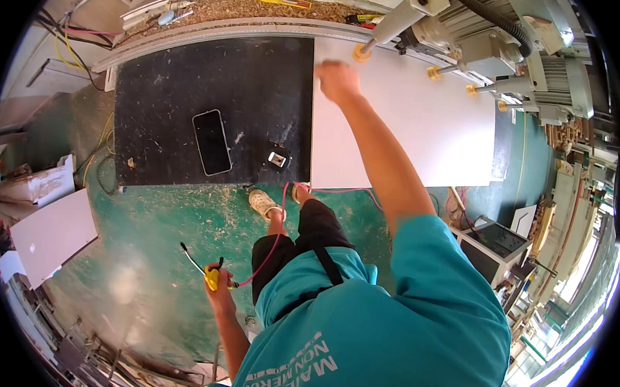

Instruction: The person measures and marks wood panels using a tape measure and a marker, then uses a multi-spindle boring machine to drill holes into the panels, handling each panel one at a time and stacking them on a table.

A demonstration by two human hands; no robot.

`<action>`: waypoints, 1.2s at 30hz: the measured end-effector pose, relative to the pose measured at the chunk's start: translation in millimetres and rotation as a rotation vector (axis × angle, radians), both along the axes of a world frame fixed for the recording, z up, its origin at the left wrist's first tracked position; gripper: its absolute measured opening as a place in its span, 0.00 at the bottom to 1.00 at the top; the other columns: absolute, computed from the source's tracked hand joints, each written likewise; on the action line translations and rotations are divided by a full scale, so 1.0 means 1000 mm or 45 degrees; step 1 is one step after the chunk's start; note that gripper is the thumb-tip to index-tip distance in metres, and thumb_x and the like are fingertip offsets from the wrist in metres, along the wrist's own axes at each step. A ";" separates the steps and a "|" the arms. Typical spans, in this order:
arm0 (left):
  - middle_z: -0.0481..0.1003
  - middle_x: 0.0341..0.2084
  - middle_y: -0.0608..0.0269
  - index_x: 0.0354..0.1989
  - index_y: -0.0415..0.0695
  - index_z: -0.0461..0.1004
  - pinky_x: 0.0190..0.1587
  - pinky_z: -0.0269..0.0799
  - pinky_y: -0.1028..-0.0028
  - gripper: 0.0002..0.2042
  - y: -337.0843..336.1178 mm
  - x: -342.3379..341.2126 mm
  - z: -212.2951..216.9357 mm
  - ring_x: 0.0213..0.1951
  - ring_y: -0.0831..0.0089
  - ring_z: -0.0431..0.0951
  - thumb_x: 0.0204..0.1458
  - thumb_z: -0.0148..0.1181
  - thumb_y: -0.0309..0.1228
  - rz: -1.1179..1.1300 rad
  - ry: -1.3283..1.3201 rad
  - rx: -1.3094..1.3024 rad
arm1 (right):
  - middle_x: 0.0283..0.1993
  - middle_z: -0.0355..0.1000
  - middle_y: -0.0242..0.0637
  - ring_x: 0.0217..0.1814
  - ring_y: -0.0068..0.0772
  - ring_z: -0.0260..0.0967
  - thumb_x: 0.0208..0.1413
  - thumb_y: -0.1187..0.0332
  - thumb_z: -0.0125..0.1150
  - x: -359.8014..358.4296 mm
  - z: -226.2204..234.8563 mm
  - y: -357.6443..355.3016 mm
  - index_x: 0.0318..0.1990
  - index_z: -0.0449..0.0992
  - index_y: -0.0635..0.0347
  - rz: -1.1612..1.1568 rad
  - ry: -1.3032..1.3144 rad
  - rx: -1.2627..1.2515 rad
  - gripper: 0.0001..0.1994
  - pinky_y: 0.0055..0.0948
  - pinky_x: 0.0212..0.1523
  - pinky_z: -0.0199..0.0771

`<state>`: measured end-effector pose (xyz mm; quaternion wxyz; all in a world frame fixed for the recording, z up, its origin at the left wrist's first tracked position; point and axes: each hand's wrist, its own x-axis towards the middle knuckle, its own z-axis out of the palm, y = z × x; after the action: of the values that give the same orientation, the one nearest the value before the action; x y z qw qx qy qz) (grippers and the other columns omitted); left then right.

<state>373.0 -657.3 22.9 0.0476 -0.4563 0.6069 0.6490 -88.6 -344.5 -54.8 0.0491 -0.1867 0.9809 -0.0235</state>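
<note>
White laminated panel [401, 121] on table [212, 74]: stiff, slick, likely heavy; grip edges. Right hand [338, 80] flat on it, holding nothing; left hand [218, 289] closed around yellow air blow gun [210, 275].

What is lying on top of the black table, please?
On the black table lie a dark phone, a small metal part and the left end of a white board. The right hand rests on the board. What is under it cannot be seen.

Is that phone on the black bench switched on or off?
The black phone appears off: its screen is dark, lying flat on the black workbench.
</note>
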 end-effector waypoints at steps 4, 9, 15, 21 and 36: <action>0.71 0.26 0.66 0.49 0.44 0.67 0.29 0.62 0.81 0.11 -0.018 -0.012 -0.012 0.25 0.82 0.66 0.58 0.56 0.26 -0.076 0.002 0.030 | 0.38 0.75 0.33 0.46 0.39 0.72 0.48 0.72 0.53 0.143 -0.010 0.016 0.35 0.78 0.48 0.195 -0.287 -0.104 0.09 0.43 0.41 0.75; 0.71 0.26 0.67 0.48 0.44 0.68 0.30 0.62 0.81 0.11 -0.033 -0.026 -0.006 0.25 0.82 0.66 0.58 0.56 0.26 -0.169 0.071 0.076 | 0.29 0.76 0.47 0.36 0.51 0.77 0.54 0.66 0.52 0.334 0.020 0.010 0.34 0.76 0.60 0.906 -1.094 -0.086 0.09 0.50 0.32 0.75; 0.69 0.26 0.68 0.47 0.46 0.68 0.32 0.61 0.81 0.10 -0.061 -0.012 -0.007 0.26 0.82 0.65 0.58 0.55 0.26 -0.333 0.041 0.027 | 0.31 0.71 0.40 0.36 0.45 0.72 0.56 0.68 0.52 0.232 0.011 0.034 0.33 0.76 0.54 -0.094 0.067 -0.432 0.06 0.43 0.36 0.75; 0.69 0.27 0.71 0.47 0.44 0.71 0.30 0.61 0.82 0.11 -0.073 -0.019 -0.005 0.27 0.84 0.65 0.57 0.60 0.28 -0.460 0.056 -0.037 | 0.38 0.77 0.42 0.43 0.44 0.75 0.49 0.70 0.54 0.286 -0.028 0.007 0.37 0.76 0.57 0.044 -0.118 -0.343 0.09 0.41 0.35 0.77; 0.73 0.18 0.50 0.21 0.39 0.72 0.25 0.65 0.60 0.18 -0.038 -0.036 -0.001 0.22 0.52 0.73 0.47 0.66 0.44 -1.202 0.174 -0.580 | 0.35 0.74 0.34 0.42 0.37 0.74 0.50 0.69 0.55 0.233 0.051 0.007 0.35 0.77 0.51 0.421 0.099 0.023 0.07 0.38 0.40 0.76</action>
<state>336.9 -695.1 22.1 0.1945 -0.0888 0.8737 0.4369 144.3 -337.4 -3.7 0.0159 -0.3457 0.9382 0.0008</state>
